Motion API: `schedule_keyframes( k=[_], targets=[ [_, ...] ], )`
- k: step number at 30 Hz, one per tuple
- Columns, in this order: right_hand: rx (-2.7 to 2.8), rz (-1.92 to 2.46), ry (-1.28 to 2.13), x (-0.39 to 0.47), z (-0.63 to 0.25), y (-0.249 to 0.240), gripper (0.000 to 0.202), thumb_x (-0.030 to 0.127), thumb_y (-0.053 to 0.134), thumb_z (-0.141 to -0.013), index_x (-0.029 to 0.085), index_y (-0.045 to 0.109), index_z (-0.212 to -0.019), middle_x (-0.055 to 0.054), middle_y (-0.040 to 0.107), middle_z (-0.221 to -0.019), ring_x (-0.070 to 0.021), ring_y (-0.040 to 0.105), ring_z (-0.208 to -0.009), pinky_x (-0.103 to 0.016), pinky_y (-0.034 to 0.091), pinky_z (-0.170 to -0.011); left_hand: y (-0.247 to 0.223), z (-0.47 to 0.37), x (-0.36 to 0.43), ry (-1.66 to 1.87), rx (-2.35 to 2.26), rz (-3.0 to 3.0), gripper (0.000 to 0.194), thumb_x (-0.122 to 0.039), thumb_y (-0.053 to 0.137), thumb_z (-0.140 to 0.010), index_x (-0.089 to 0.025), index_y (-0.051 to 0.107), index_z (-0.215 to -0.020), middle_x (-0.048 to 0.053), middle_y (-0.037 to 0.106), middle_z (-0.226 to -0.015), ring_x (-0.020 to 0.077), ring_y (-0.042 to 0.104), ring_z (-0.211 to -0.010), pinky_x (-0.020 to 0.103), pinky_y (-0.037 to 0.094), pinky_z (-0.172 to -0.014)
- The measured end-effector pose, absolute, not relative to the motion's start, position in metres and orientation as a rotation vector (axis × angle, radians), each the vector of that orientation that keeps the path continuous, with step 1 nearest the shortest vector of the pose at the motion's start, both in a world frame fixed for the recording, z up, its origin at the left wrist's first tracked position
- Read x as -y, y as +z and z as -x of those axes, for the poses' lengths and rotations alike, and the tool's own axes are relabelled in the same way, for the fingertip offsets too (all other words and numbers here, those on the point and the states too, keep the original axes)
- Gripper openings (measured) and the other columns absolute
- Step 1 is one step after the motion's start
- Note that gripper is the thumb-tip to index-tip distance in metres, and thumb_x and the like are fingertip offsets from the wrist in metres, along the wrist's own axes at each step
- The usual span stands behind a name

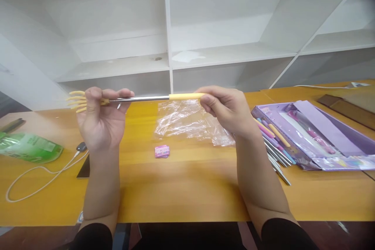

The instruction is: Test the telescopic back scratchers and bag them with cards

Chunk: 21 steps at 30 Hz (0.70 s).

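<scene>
A back scratcher (146,98) with a yellow claw head, a thin metal rod and a yellow handle is held level above the table, between my two hands. My left hand (102,119) is closed round the rod just beside the claw, palm turned up. The handle's end sits pinched between the thumb and fingers of my right hand (224,107). Below lie a crumpled clear plastic wrapper (187,123) and a small stack of pink cards (162,151). Several more rods with coloured handles (277,140) lie beside my right forearm.
On the right stands a purple box (345,129) with a pink item in it. At the left lie a green bottle (35,147), a white cable (38,193) and a dark flat object (84,168). White shelving (168,27) rises behind the table (181,199).
</scene>
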State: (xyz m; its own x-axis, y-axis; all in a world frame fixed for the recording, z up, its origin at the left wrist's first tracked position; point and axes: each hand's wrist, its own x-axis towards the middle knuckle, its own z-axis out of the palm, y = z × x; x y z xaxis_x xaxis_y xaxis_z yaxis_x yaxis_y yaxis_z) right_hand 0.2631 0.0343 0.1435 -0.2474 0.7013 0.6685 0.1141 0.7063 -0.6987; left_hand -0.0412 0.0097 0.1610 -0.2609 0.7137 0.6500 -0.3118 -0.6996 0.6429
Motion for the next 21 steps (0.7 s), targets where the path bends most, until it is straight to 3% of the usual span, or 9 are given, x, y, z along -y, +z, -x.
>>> schedule_keyframes(
  k=[9,21],
  targets=[
    [1.830,0.641,0.537,-0.028,-0.252,0.144,0.023,0.034,0.058,-0.110,0.026,0.078,-0.105,0.004,0.053,-0.066,-0.0107,0.046,-0.060,-0.028,0.040,-0.058,0.150,0.023,-0.015,1.982,-0.554,-1.337,0.037,-0.058,0.078,-0.097,-0.025,0.062,-0.092,0.003,0.081,-0.108,0.0279,0.078,-0.119,0.046,0.069,-0.102],
    [1.881,0.687,0.522,-0.027,-0.239,0.140,0.029,0.042,0.055,-0.112,0.022,0.075,-0.105,0.004,0.052,-0.070,-0.0096,0.044,-0.062,-0.027,0.038,-0.061,0.135,0.013,-0.026,1.890,-0.416,-1.374,0.033,-0.051,0.064,-0.108,-0.023,0.056,-0.094,0.001,0.082,-0.113,0.0255,0.079,-0.120,0.046,0.064,-0.112]
  ],
)
